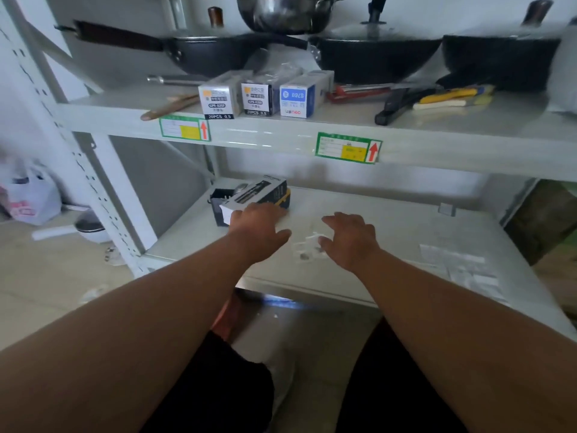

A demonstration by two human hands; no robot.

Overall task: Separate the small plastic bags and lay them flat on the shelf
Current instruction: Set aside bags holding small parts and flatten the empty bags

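1. Your left hand (257, 228) sits just left of frame centre, palm down, fingers spread and relaxed, holding nothing. Its fingertips reach up to a black-and-white box (254, 198) at the back left of the lower shelf (390, 232); contact cannot be told.
2. Your right hand (349, 239) is just right of centre, fingers loosely bent and open, nothing gripped. The thumb lies at the edge of the bags.
3. The small plastic bags (307, 245) lie in a crumpled, clear clump between your 2 hands, on the lower shelf near its front edge. How many are in the clump is too blurred to count.
4. Judgement: both hands flank the clump so one can pin it while the other peels a bag away. Separation looks not yet begun.
5. Pale flat sheets (459, 267) lie on the same shelf at right of frame; whether they are bags already laid out, cannot tell.
6. The upper shelf (437, 145) carries 3 small boxes (265, 95), woks (374, 57) and hand tools (437, 100), so the free flat room is below.
7. Risk: thin film clings and slides; press lightly.
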